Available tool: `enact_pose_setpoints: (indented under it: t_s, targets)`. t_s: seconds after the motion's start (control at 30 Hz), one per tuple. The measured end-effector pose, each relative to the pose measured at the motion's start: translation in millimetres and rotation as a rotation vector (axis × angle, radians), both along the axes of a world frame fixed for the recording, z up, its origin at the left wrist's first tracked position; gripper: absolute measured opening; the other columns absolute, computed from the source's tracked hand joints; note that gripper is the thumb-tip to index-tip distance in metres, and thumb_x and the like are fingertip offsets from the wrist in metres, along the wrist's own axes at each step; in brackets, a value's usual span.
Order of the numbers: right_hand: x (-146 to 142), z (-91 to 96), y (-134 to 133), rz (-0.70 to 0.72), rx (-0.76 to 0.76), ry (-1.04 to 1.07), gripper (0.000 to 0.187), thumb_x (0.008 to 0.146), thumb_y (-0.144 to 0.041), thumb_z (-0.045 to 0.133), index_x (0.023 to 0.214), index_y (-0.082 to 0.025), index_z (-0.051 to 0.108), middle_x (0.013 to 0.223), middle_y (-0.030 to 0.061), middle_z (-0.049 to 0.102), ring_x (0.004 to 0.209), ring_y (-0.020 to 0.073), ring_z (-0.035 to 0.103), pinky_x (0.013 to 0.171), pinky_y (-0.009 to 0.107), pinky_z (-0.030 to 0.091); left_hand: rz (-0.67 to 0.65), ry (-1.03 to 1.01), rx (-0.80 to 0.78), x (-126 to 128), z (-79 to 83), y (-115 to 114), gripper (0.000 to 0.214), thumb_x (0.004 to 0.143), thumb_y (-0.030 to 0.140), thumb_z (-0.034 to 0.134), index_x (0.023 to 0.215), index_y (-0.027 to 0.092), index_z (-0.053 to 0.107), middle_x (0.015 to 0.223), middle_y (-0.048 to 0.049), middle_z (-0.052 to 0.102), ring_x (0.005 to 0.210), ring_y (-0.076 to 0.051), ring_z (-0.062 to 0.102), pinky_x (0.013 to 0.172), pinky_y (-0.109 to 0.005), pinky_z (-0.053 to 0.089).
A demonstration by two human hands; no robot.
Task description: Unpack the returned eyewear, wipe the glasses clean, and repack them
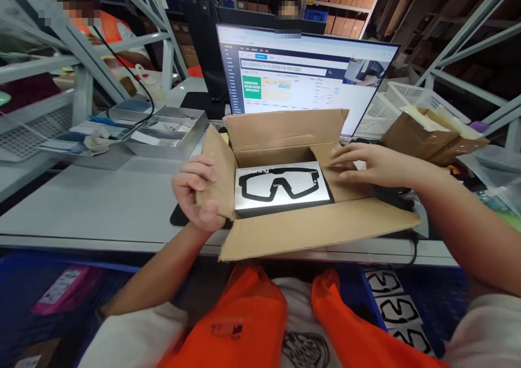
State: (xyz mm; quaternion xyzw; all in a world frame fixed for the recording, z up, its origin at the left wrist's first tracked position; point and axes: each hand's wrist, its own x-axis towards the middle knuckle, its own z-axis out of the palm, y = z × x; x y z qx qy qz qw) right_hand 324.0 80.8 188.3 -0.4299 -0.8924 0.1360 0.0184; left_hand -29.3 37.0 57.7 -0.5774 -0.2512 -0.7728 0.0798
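At the back of the room we see shelves [342,4] of brown cartons. Two other people are there: one at left in an orange vest [109,30], one beyond the screen. Before us runs a long pale grey desk [101,208], with the lit screen [301,80] on it.

Below the desk's front edge are two blue bins. The right bin [443,286] holds white items [399,311] in a row, each printed with a black glasses outline; the left bin [20,281] holds a pink packet [61,289], blurred.

In the middle, in front of the screen, is an open brown box [321,229]. Its back flap stands up, its front flap spreads toward us, and its left flap is raised.

White baskets [431,99] sit at the desk's right, with an open carton [419,140] just in front. On the left, a grey tray [199,124] contains papers and small items.

Our left hand [199,194] is curled closed on the box's left flap. Our right hand [358,164] is open and holds nothing, fingers spread loosely over the right flap; we cannot tell how firmly they touch it.

Inside the box, between our hands, a silver pack [280,189] lies flat, printed with black glasses and the word "Wakening".
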Motion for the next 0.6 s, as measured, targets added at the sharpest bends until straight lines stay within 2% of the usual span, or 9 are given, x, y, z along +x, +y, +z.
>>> enact_pose_setpoints:
  t_s: [0.1, 0.17, 0.27, 0.33, 0.4, 0.47, 0.53, 0.57, 0.6]
  targets:
    - [-19.5, -12.3, 2.9, 0.065, 0.025, -0.018, 0.051, 0.09, -0.059, 0.062, 0.126, -0.025, 0.073, 0.16, 0.0119, 0.045, 0.145, 0.0354, 0.048, 0.121, 0.054, 0.038, 0.123, -0.083, -0.174, -7.7, -29.0, -16.3, 0.02, 0.084, 0.042, 0.043, 0.09, 0.028, 0.031, 0.079, -0.0014, 0.04, 0.092, -0.026, 0.055, 0.097, -0.057, 0.047]
    - [-22.7, -21.3, -3.4, 0.031, 0.052, -0.03, 0.048, 0.091, -0.058, 0.061, 0.122, -0.023, 0.071, 0.166, 0.0129, 0.036, 0.146, 0.0358, 0.047, 0.121, 0.054, 0.039, 0.119, -0.095, -0.33, -9.2, -51.1, -28.2, 0.012, 0.085, 0.033, 0.04, 0.094, 0.028, 0.034, 0.087, -0.0036, 0.045, 0.104, -0.028, 0.057, 0.103, -0.06, 0.045]
    - [-14.1, -32.3, -7.9, -0.002, 0.097, 0.005, 0.043, 0.093, -0.054, 0.06, 0.119, -0.022, 0.069, 0.17, 0.0127, 0.027, 0.148, 0.0358, 0.044, 0.12, 0.053, 0.041, 0.126, -0.072, -0.553, -10.1, -76.1, -43.8, 0.012, 0.089, 0.036, 0.036, 0.098, 0.028, 0.04, 0.095, -0.0065, 0.051, 0.117, -0.03, 0.059, 0.104, -0.061, 0.048]
    - [-4.6, -38.9, -5.9, 0.003, 0.099, 0.019, 0.047, 0.095, -0.051, 0.059, 0.131, -0.022, 0.066, 0.172, 0.0131, 0.02, 0.153, 0.0368, 0.037, 0.123, 0.056, 0.036, 0.127, -0.037, -0.652, -18.6, -80.9, -51.3, 0.02, 0.092, 0.044, 0.037, 0.102, 0.028, 0.045, 0.097, -0.0074, 0.056, 0.12, -0.031, 0.061, 0.104, -0.061, 0.05]
    - [2.8, -44.4, -3.8, 0.009, 0.093, -0.001, 0.057, 0.094, -0.052, 0.06, 0.143, -0.023, 0.06, 0.173, 0.0153, 0.014, 0.157, 0.0399, 0.026, 0.125, 0.062, 0.029, 0.071, 0.043, -0.685, -38.8, -73.5, -55.1, 0.027, 0.092, 0.051, 0.045, 0.104, 0.028, 0.051, 0.098, -0.0066, 0.061, 0.119, -0.032, 0.064, 0.106, -0.062, 0.05]
    - [4.9, -47.1, -4.9, 0.007, 0.096, -0.043, 0.068, 0.091, -0.056, 0.062, 0.149, -0.023, 0.055, 0.174, 0.0172, 0.01, 0.158, 0.044, 0.018, 0.124, 0.07, 0.022, -0.032, 0.235, -0.702, -67.9, -53.8, -54.1, 0.033, 0.092, 0.059, 0.05, 0.1, 0.029, 0.06, 0.1, -0.0038, 0.069, 0.114, -0.033, 0.067, 0.111, -0.064, 0.046]
    - [1.1, -46.2, -10.0, 0.009, 0.091, -0.079, 0.078, 0.087, -0.057, 0.067, 0.154, -0.022, 0.049, 0.174, 0.0178, 0.007, 0.158, 0.0477, 0.013, 0.122, 0.076, 0.015, -0.151, 0.537, -0.767, -95.1, -23.8, -48.2, 0.054, 0.097, 0.07, 0.031, 0.098, 0.032, 0.069, 0.103, 0.0006, 0.076, 0.106, -0.032, 0.07, 0.118, -0.068, 0.037]
    - [-2.4, -44.7, -13.4, 0.011, 0.082, -0.096, 0.083, 0.085, -0.055, 0.07, 0.156, -0.022, 0.045, 0.174, 0.0175, 0.004, 0.158, 0.0488, 0.011, 0.121, 0.077, 0.012, -0.188, 0.608, -0.77, -103.5, -6.3, -43.9, 0.063, 0.099, 0.069, 0.021, 0.096, 0.033, 0.072, 0.098, 0.0016, 0.078, 0.096, -0.03, 0.072, 0.116, -0.069, 0.038]
    - [-6.4, -43.0, -17.0, 0.017, 0.064, -0.113, 0.088, 0.082, -0.052, 0.072, 0.159, -0.021, 0.041, 0.174, 0.0172, 0.001, 0.158, 0.0493, 0.01, 0.121, 0.078, 0.009, -0.195, 0.695, -0.82, -106.7, 11.9, -39.2, 0.057, 0.1, 0.066, 0.026, 0.096, 0.034, 0.073, 0.09, 0.0024, 0.079, 0.086, -0.028, 0.072, 0.112, -0.066, 0.043]
